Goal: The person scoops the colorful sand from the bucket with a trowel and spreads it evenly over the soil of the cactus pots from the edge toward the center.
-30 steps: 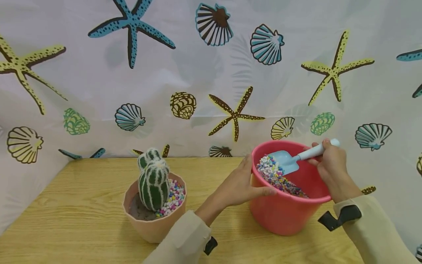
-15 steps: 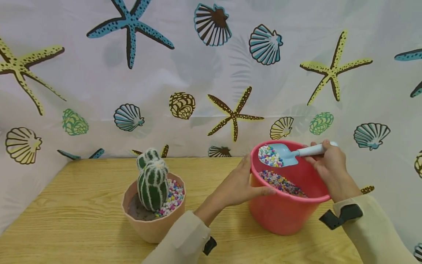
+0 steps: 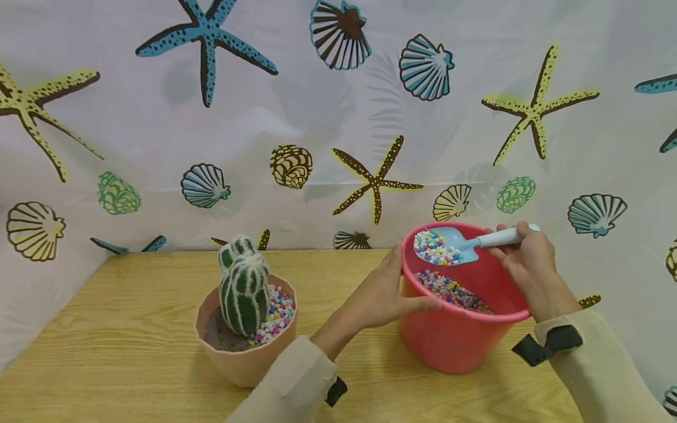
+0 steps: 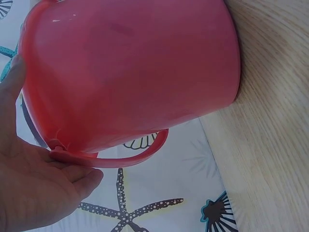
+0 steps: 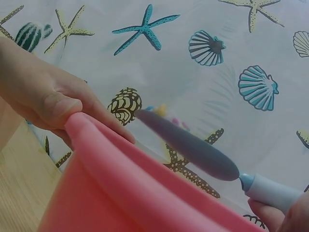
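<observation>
The right hand (image 3: 534,267) grips the pale handle of a light blue toy shovel (image 3: 462,241). Small multicoloured pebbles (image 3: 436,249) lie on the shovel's blade, which is above the far left part of a pink bucket (image 3: 455,346). More pebbles (image 3: 453,292) are inside the bucket, well below the shovel. The left hand (image 3: 376,299) holds the bucket by its left rim, the thumb on one side and the fingers on the other. Seen from the left wrist, that hand's fingers touch the bucket's curved carrying handle (image 4: 120,162). In the right wrist view the shovel (image 5: 193,150) appears edge-on.
To the left, a peach faceted pot (image 3: 240,367) stands on the wooden table (image 3: 121,329). It holds a green cactus (image 3: 243,302), grey-brown soil (image 3: 224,338) and pebbles (image 3: 277,314) on its right side. A white cloth (image 3: 254,123) with starfish and shells hangs behind the table.
The right hand has lifted the shovel out of the bucket's pebbles, and its blade now carries a heap of them. The left hand and bucket have stayed in place.
</observation>
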Demonstrator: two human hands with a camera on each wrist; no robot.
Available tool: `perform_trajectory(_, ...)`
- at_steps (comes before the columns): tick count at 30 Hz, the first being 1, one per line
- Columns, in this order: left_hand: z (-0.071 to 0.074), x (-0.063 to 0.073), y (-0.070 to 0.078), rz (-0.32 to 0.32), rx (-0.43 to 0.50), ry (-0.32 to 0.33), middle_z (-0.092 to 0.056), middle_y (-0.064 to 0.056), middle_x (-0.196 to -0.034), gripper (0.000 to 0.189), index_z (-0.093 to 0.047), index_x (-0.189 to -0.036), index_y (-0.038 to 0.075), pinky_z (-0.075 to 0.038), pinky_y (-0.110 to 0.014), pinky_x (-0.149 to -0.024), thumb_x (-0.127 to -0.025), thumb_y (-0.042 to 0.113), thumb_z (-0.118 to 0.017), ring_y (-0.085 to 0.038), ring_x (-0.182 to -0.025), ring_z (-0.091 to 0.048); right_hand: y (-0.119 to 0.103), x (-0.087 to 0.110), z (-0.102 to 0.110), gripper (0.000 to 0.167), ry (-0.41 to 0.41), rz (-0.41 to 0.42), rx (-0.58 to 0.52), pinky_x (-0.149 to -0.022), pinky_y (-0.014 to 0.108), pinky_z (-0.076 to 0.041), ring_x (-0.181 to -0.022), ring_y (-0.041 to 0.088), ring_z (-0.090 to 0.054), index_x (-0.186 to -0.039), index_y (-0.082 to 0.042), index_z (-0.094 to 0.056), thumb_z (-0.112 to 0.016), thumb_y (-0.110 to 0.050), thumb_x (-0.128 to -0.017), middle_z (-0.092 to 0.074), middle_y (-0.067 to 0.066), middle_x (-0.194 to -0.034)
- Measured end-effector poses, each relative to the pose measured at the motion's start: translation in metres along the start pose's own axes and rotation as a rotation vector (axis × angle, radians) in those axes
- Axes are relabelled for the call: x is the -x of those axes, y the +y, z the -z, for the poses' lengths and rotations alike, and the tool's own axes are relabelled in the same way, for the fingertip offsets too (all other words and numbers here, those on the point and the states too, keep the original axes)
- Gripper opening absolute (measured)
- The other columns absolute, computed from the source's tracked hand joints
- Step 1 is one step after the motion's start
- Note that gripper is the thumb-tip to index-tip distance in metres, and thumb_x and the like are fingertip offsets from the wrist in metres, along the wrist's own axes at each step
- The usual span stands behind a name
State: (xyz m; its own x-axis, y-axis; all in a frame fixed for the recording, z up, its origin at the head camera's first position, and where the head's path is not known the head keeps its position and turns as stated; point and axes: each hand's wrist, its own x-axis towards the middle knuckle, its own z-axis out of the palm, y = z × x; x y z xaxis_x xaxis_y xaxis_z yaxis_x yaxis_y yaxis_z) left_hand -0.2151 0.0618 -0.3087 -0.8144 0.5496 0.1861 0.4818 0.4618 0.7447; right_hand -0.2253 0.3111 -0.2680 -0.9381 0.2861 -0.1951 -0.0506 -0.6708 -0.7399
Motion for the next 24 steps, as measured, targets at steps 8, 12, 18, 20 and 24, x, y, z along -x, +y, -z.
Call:
perform_trajectory(8,0.004,0.005,0.000,0.006,0.002,0.017,-0.024,-0.004,-0.158,0.115,-0.002,-0.155,0.019,-0.041,-0.049,-0.104,-0.075,0.054,-0.075,-0.024,-0.140,-0.034,0.004,-0.005,-0.002,0.055,0.030,0.048,0.099,-0.108,0.040,-0.033,-0.129,0.020,-0.038,-0.152,-0.028,-0.013,-0.036,-0.031,-0.102,-0.041,0.001,-0.122)
perform_trajectory(12,0.005,0.009,-0.003,0.010,0.001,0.025,-0.029,-0.004,-0.155,0.109,-0.005,-0.155,0.018,-0.043,-0.048,-0.102,-0.078,0.055,-0.072,-0.023,-0.136,-0.040,0.004,0.004,-0.008,0.056,-0.003,0.015,0.035,-0.109,0.042,-0.028,-0.132,0.020,-0.031,-0.152,-0.031,-0.010,-0.035,-0.028,-0.103,-0.038,0.002,-0.122)
perform_trajectory(18,0.010,0.018,-0.010,0.044,-0.017,0.031,-0.042,-0.009,-0.146,0.078,-0.029,-0.149,0.011,-0.040,-0.054,-0.104,-0.090,0.054,-0.058,-0.029,-0.134,-0.042,0.002,0.013,-0.012,0.057,-0.044,0.000,0.013,-0.108,0.041,-0.027,-0.135,0.018,-0.026,-0.152,-0.034,-0.006,-0.034,-0.027,-0.103,-0.034,0.000,-0.131)
perform_trajectory(20,0.012,0.021,-0.014,0.060,-0.037,0.030,-0.043,-0.011,-0.145,0.074,-0.033,-0.147,0.008,-0.036,-0.056,-0.106,-0.092,0.053,-0.054,-0.031,-0.135,-0.041,0.002,0.014,-0.012,0.058,-0.051,-0.005,0.000,-0.109,0.041,-0.027,-0.136,0.016,-0.026,-0.152,-0.034,-0.005,-0.036,-0.028,-0.102,-0.034,-0.001,-0.134)
perform_trajectory(24,0.016,0.028,-0.021,0.063,-0.056,0.034,-0.039,-0.014,-0.149,0.071,-0.034,-0.146,0.005,-0.032,-0.056,-0.109,-0.094,0.050,-0.051,-0.034,-0.137,-0.038,0.004,0.016,-0.011,0.061,-0.052,-0.006,-0.026,-0.109,0.041,-0.025,-0.137,0.016,-0.025,-0.152,-0.034,-0.005,-0.038,-0.027,-0.102,-0.036,-0.001,-0.130)
